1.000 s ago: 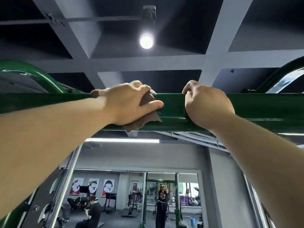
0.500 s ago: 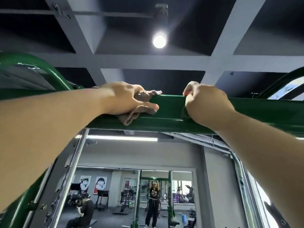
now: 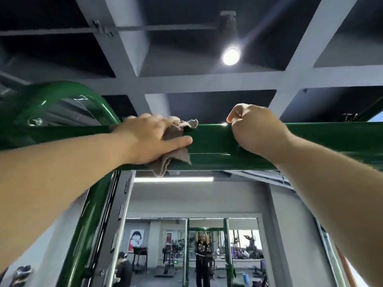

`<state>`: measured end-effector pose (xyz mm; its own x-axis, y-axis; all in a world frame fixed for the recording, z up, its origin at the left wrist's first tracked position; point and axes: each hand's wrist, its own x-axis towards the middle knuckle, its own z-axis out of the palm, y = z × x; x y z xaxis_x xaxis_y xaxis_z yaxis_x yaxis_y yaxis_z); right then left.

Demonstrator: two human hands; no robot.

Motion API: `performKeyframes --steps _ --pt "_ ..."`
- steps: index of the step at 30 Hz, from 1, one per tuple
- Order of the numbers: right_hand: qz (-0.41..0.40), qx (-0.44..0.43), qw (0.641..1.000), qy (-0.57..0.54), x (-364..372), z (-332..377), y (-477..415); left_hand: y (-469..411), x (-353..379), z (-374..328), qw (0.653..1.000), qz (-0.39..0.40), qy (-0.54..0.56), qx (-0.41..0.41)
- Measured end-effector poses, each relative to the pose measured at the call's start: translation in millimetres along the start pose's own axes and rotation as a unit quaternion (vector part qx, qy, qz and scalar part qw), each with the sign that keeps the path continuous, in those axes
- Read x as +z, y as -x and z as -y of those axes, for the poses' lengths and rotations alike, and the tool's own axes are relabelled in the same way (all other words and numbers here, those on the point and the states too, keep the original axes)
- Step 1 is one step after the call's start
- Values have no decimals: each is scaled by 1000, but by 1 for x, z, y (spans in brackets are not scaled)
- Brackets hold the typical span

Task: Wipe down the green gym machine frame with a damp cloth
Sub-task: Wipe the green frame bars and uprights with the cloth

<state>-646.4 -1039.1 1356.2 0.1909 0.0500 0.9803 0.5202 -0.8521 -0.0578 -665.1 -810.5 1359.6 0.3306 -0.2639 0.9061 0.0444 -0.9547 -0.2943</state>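
1. See green crossbar (image 3: pixel 211 141) running level across mid frame, edge to edge, with a curved green tube (image 3: pixel 62 90) rising behind it at upper left and a green upright (image 3: pixel 83 235) dropping toward lower left.
2. Find left hand (image 3: pixel 149 139) left of centre, on the crossbar: fingers curled over the top, thumb laid flat along the front face, gripping a brown cloth (image 3: pixel 176 158) against the bar.
3. Note cloth bunched under that hand: one corner sticking up past the fingers on top of the bar, the rest hanging past the bar's lower edge.
4. Find right hand (image 3: pixel 255 129) right of centre, near the left hand but apart from it, fingers hooked over the bar top, gripping the bare bar; not touching the cloth.
5. Spot lit ceiling lamp (image 3: pixel 230 56) at upper centre-right.
6. See mirror (image 3: pixel 244 235) at bottom centre reflecting a person (image 3: pixel 202 251) with arms raised; poster (image 3: pixel 135 240) to its left.
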Motion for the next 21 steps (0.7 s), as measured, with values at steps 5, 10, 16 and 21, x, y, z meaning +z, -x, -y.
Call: performKeyframes --steps 5,10,16,21 --pt "-74 6 996 43 26 17 18 -8 15 -18 971 -203 120 40" --pt "-121 -26 988 92 39 11 25 -5 9 43 960 -240 118 -86" --pt "-127 -42 986 104 44 5 20 16 33 -8 970 -229 47 62" --pt "-116 -83 984 111 34 -4 17 37 34 30 966 -144 -57 205"
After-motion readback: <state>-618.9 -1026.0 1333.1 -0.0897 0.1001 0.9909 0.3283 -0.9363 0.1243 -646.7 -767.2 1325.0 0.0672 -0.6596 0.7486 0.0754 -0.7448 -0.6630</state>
